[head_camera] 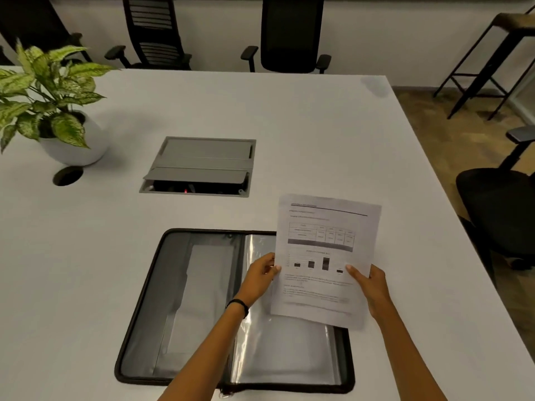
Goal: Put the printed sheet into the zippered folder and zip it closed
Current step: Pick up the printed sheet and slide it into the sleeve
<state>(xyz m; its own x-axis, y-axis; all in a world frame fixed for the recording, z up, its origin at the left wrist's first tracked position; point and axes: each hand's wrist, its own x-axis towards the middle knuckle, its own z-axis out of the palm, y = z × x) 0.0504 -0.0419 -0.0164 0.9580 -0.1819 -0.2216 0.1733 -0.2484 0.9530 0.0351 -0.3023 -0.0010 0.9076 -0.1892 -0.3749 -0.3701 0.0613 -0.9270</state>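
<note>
The zippered folder (185, 308) lies open flat on the white table (304, 134), near the front edge. Its left half is a grey lining with pockets; its right half holds clear plastic sleeves (283, 348). The printed sheet (324, 241), white with a table and a bar chart, hovers tilted above the folder's right half. My left hand (260, 274) pinches the sheet's left edge and my right hand (369, 285) grips its right edge, thumbs on top. The sheet hides the upper right part of the folder.
A grey cable box (199, 166) with its lid half open is set into the table beyond the folder. A potted plant (55, 111) and a round cable hole (68, 175) sit at the left. Black office chairs (292, 33) stand behind and to the right of the table.
</note>
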